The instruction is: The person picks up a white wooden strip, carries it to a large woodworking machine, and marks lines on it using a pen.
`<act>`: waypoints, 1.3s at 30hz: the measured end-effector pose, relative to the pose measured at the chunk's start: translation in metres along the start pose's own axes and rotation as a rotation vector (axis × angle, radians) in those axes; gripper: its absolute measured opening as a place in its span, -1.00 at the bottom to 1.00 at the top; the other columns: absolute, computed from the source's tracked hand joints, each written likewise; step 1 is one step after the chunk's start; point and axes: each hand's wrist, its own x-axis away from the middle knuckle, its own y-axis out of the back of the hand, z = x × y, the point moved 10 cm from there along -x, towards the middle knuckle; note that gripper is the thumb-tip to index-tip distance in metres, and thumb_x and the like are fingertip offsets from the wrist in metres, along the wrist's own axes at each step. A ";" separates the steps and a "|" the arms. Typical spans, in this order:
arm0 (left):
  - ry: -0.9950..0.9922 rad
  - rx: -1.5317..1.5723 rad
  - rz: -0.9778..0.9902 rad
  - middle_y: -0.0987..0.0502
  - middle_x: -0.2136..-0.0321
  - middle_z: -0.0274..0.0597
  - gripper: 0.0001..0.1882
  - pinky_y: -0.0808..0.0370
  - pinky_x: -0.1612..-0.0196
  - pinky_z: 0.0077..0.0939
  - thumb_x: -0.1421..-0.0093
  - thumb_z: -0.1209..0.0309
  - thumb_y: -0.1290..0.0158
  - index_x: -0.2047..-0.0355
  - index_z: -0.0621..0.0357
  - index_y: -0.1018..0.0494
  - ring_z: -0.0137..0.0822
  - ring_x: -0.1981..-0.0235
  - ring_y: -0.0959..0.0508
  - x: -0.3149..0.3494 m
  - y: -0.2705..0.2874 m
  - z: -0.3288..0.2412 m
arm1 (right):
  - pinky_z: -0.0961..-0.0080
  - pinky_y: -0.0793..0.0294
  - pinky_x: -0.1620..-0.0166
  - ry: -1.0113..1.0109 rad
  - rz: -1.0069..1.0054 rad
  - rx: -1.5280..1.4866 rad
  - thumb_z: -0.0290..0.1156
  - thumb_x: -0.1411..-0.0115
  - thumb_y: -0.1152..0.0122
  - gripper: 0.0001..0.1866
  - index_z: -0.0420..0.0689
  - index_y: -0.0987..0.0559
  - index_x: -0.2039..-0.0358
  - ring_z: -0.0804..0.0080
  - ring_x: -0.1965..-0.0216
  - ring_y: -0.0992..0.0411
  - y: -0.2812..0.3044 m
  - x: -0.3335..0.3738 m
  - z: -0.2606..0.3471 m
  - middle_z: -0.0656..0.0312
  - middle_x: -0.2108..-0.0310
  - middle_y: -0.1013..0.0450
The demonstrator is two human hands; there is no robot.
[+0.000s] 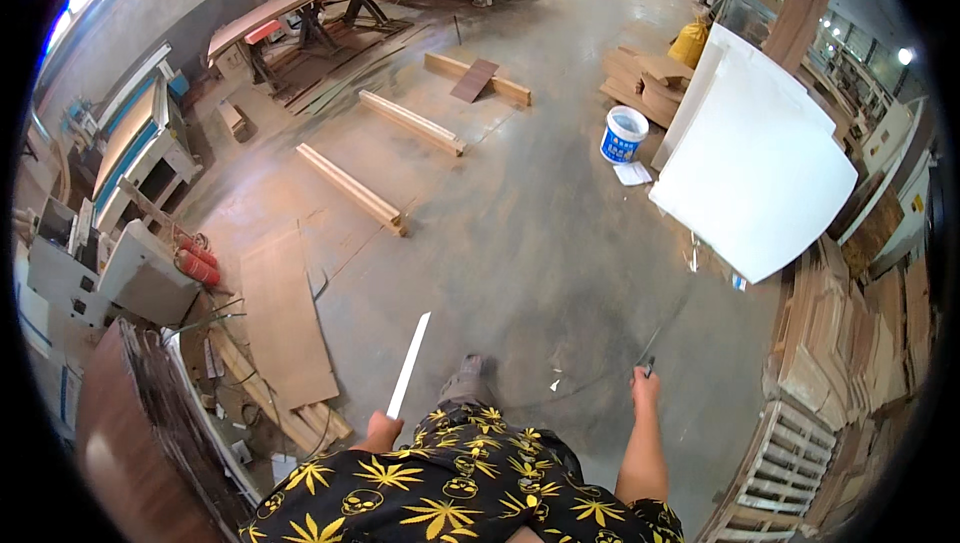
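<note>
My left hand [382, 432] is closed around the lower end of a long, flat white strip [409, 367], which slants up and away from me. Off to the right, my right arm reaches out over the floor. The fingers of my right hand [645, 389] are wrapped round a small dark object [648, 364]. A thin dark line runs from near it toward the white sheets; whether the two are joined I cannot make out. One shoe [474, 367] shows on the concrete floor between my hands.
Three wooden beams [352, 189] lie ahead on the left, a brown board [474, 81] across the farthest. Large white sheets [765, 158] lean at the right beside a white-and-blue bucket [624, 133]. Wood stacks and a slatted pallet [785, 458] line the right; a brown panel [287, 313] lies left.
</note>
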 end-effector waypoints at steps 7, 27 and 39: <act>-0.041 0.065 0.158 -0.68 0.35 0.18 -0.57 -0.63 0.19 -0.08 -0.01 0.12 -0.31 0.34 0.32 -0.63 0.09 0.20 -0.71 -0.122 -0.053 -0.061 | 0.28 -0.47 0.37 0.275 0.090 0.280 -0.27 -0.34 -0.20 -0.76 -0.19 -0.65 0.28 0.34 0.51 -0.52 -0.113 -0.119 0.144 0.18 0.56 -0.54; -0.554 0.214 -0.228 -0.66 0.15 0.07 -0.49 -0.57 -0.01 -0.10 -0.03 0.17 -0.34 0.03 0.12 -0.59 0.11 0.07 -0.64 -0.305 0.176 -0.832 | 0.23 -0.13 0.56 -0.415 0.232 -0.066 -0.40 -0.27 -0.09 -0.73 -0.16 -0.39 0.58 0.30 0.68 -0.15 -0.182 -0.389 0.198 0.17 0.69 -0.20; 0.082 0.019 0.101 -0.68 0.28 0.21 -0.59 -0.63 0.09 -0.10 0.02 0.20 -0.35 0.28 0.31 -0.64 0.10 0.13 -0.70 -0.401 0.114 -0.757 | 0.48 -0.33 0.57 0.195 0.094 0.101 -0.29 -0.21 -0.34 -0.77 -0.20 -0.69 0.44 0.53 0.68 -0.36 -0.350 -0.720 0.588 0.29 0.65 -0.48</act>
